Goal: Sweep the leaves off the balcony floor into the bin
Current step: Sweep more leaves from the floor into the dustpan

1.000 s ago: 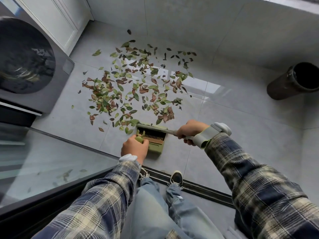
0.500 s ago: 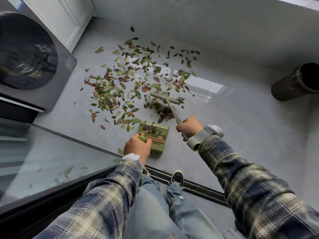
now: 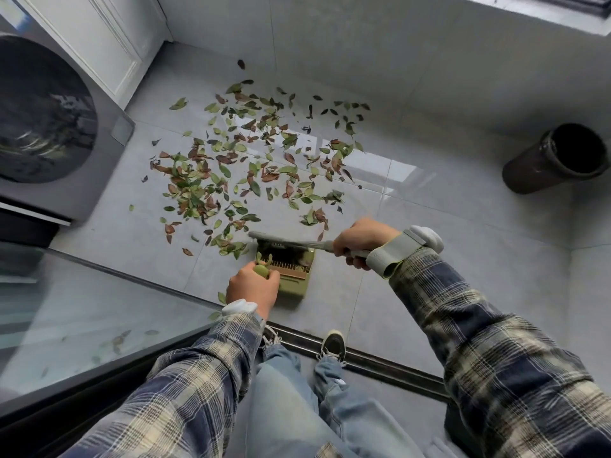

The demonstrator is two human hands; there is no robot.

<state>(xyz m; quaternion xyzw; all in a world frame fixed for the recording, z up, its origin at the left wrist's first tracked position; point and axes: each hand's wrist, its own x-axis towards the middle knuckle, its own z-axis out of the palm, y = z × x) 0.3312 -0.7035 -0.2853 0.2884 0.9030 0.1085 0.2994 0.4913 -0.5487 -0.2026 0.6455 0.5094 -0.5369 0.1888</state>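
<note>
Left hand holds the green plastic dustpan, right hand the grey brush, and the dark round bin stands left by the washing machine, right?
Wrong side: the head view shows the dark round bin at the right, by the wall, opposite the washing machine. The left hand, right hand, green plastic dustpan and grey brush are as stated.

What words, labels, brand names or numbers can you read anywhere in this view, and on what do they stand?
None: no text can be read in this view.
The green dustpan, the brush, the dark bin, the washing machine and the right wrist band show no legible word, number, logo or sign.
</note>
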